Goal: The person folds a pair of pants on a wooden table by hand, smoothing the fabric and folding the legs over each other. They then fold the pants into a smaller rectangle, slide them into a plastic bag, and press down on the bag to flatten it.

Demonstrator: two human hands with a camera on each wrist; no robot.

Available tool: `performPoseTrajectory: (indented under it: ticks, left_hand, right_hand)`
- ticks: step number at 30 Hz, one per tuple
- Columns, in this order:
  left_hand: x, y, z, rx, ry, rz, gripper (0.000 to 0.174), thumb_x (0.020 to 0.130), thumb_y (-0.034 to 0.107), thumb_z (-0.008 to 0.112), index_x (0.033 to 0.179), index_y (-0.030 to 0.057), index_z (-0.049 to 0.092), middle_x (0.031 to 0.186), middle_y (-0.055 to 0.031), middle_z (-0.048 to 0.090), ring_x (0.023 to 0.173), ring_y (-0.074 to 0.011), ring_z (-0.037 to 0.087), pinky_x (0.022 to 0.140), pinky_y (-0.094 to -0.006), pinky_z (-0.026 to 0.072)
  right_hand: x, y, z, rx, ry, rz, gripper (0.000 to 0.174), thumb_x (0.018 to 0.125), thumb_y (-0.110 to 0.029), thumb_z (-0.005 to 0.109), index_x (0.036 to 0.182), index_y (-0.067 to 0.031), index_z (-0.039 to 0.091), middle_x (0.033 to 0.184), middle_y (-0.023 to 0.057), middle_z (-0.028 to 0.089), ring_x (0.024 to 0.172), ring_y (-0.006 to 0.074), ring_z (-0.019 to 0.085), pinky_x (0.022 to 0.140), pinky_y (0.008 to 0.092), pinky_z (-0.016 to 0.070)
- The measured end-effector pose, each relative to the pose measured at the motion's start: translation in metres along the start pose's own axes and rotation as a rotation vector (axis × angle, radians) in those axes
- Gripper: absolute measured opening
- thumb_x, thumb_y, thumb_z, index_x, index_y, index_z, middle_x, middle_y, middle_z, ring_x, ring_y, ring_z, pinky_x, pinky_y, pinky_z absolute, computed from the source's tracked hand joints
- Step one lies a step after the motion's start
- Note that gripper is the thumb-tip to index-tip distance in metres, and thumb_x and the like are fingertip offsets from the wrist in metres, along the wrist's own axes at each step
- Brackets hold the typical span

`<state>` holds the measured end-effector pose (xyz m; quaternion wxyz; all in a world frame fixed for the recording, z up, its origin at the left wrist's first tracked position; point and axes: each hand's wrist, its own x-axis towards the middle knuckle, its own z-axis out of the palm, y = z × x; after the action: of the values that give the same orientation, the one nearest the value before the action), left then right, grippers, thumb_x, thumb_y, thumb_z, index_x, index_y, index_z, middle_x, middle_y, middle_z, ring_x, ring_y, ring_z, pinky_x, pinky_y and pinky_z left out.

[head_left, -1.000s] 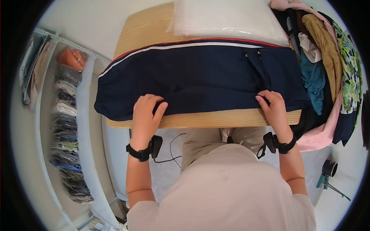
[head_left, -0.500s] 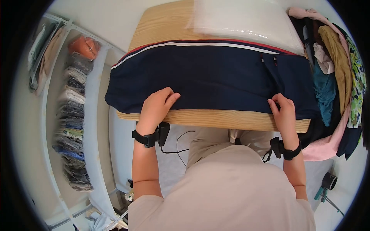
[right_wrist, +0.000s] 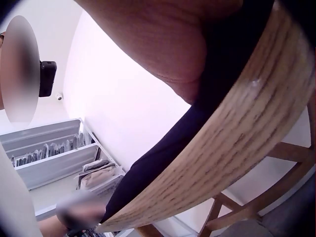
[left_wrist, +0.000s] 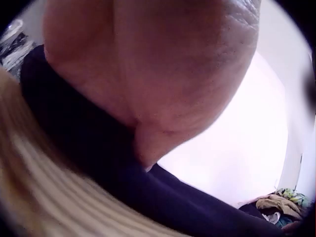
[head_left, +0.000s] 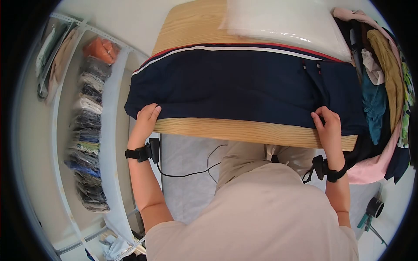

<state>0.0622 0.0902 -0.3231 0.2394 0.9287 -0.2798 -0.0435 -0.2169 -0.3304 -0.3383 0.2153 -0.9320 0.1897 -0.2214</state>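
Navy track pants (head_left: 244,82) lie folded lengthwise across the table in the head view, a red and white stripe along their far edge. Two drawcords (head_left: 320,78) show near the right end. My left hand (head_left: 146,119) pinches the near edge close to the left end, thumb beside the bent fingers. Farther right, my right hand (head_left: 330,124) pinches the same edge below the drawcords. In the left wrist view the thumb (left_wrist: 150,148) meets the dark cloth, with the fingertips hidden. The right wrist view shows the right thumb (right_wrist: 187,89) against the fabric.
Stacked clear plastic bags (head_left: 283,21) lie at the back of the wooden table (head_left: 187,26). A heap of clothes (head_left: 381,74) hangs at the right end. Shelves at left hold bagged garments (head_left: 89,143). A cable (head_left: 187,175) runs from the left wrist camera.
My left hand has moved left along the near edge to the left end of the track pants. The right hand stays near the drawcords. The head view has shifted somewhat.
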Motion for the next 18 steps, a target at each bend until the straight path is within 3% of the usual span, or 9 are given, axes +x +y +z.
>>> performPoseTrajectory:
  ticks: [2, 4, 5, 7, 9, 12, 14, 15, 18]
  left_hand:
    - [0.004, 0.009, 0.004, 0.148, 0.009, 0.068, 0.019, 0.087, 0.011, 0.058, 0.103, 0.0014, 0.061, 0.086, -0.0136, 0.063, 0.088, -0.0300, 0.059, 0.081, -0.0388, 0.0438]
    - [0.002, 0.035, -0.004, 0.486, -0.113, -0.032, 0.022, 0.085, 0.006, 0.055, 0.106, 0.0043, 0.060, 0.095, -0.0135, 0.062, 0.093, -0.0295, 0.057, 0.087, -0.0428, 0.0419]
    - [-0.002, 0.046, -0.001, 0.481, -0.112, -0.028, 0.022, 0.085, 0.006, 0.055, 0.106, 0.0043, 0.060, 0.095, -0.0135, 0.062, 0.093, -0.0295, 0.057, 0.087, -0.0428, 0.0419]
    - [-0.009, 0.072, 0.008, 0.652, 0.214, 0.109, 0.032, 0.081, 0.003, 0.055, 0.112, 0.0073, 0.058, 0.111, -0.0137, 0.060, 0.104, -0.0312, 0.055, 0.092, -0.0454, 0.0406]
    - [-0.010, 0.108, 0.021, 0.327, 0.121, 0.325, 0.050, 0.071, -0.004, 0.060, 0.120, 0.0065, 0.056, 0.133, -0.0148, 0.050, 0.122, -0.0341, 0.047, 0.100, -0.0422, 0.0384]
    - [-0.018, 0.163, 0.061, 0.061, -0.085, 0.528, 0.050, 0.080, 0.005, 0.059, 0.129, 0.0094, 0.050, 0.141, -0.0163, 0.041, 0.131, -0.0338, 0.037, 0.107, -0.0454, 0.0301]
    - [-0.018, 0.190, 0.083, 0.106, -0.196, 0.414, 0.049, 0.090, 0.022, 0.054, 0.138, 0.0164, 0.045, 0.148, -0.0172, 0.029, 0.137, -0.0359, 0.026, 0.109, -0.0541, 0.0210]
    - [-0.015, 0.196, 0.091, 0.077, -0.194, 0.434, 0.049, 0.090, 0.022, 0.054, 0.138, 0.0164, 0.045, 0.148, -0.0172, 0.029, 0.137, -0.0359, 0.026, 0.109, -0.0541, 0.0210]
    - [-0.004, 0.205, 0.118, 0.278, -0.059, 0.241, 0.052, 0.091, 0.039, 0.051, 0.140, 0.0253, 0.042, 0.150, -0.0170, 0.027, 0.139, -0.0391, 0.020, 0.103, -0.0681, 0.0147]
  right_hand:
    - [-0.001, 0.001, 0.000, 0.010, 0.015, -0.002, 0.013, 0.079, -0.011, 0.069, 0.077, -0.0041, 0.057, 0.065, 0.0090, 0.057, 0.064, 0.0273, 0.055, 0.069, 0.0366, 0.0422]
    - [-0.001, -0.001, -0.001, -0.004, 0.003, 0.004, 0.013, 0.079, -0.011, 0.069, 0.077, -0.0042, 0.058, 0.064, 0.0094, 0.056, 0.064, 0.0275, 0.055, 0.068, 0.0371, 0.0418]
    - [0.000, -0.001, -0.001, -0.010, 0.005, 0.005, 0.013, 0.079, -0.011, 0.069, 0.077, -0.0042, 0.058, 0.064, 0.0094, 0.056, 0.064, 0.0275, 0.055, 0.068, 0.0371, 0.0418]
    - [0.000, -0.002, -0.001, -0.020, 0.019, -0.013, 0.014, 0.078, -0.010, 0.070, 0.076, -0.0042, 0.058, 0.062, 0.0098, 0.054, 0.063, 0.0283, 0.054, 0.065, 0.0379, 0.0415]
    - [0.001, 0.000, 0.001, -0.008, 0.027, -0.021, 0.014, 0.077, -0.011, 0.070, 0.076, -0.0045, 0.058, 0.061, 0.0099, 0.054, 0.062, 0.0288, 0.054, 0.064, 0.0386, 0.0416]
    - [0.000, 0.002, 0.002, -0.006, 0.039, -0.029, 0.014, 0.076, -0.011, 0.071, 0.075, -0.0053, 0.058, 0.060, 0.0101, 0.054, 0.060, 0.0296, 0.055, 0.061, 0.0399, 0.0417]
    - [-0.001, 0.002, 0.002, -0.004, 0.052, -0.022, 0.013, 0.075, -0.011, 0.071, 0.074, -0.0062, 0.059, 0.059, 0.0103, 0.054, 0.059, 0.0300, 0.055, 0.061, 0.0407, 0.0420]
    - [-0.001, 0.001, 0.002, -0.004, 0.054, -0.007, 0.013, 0.075, -0.011, 0.071, 0.074, -0.0066, 0.059, 0.059, 0.0103, 0.054, 0.060, 0.0302, 0.055, 0.061, 0.0410, 0.0422]
    - [-0.005, -0.007, -0.016, 0.114, 0.008, -0.003, 0.011, 0.074, -0.004, 0.070, 0.082, -0.0050, 0.062, 0.072, 0.0095, 0.059, 0.072, 0.0277, 0.058, 0.066, 0.0380, 0.0452]
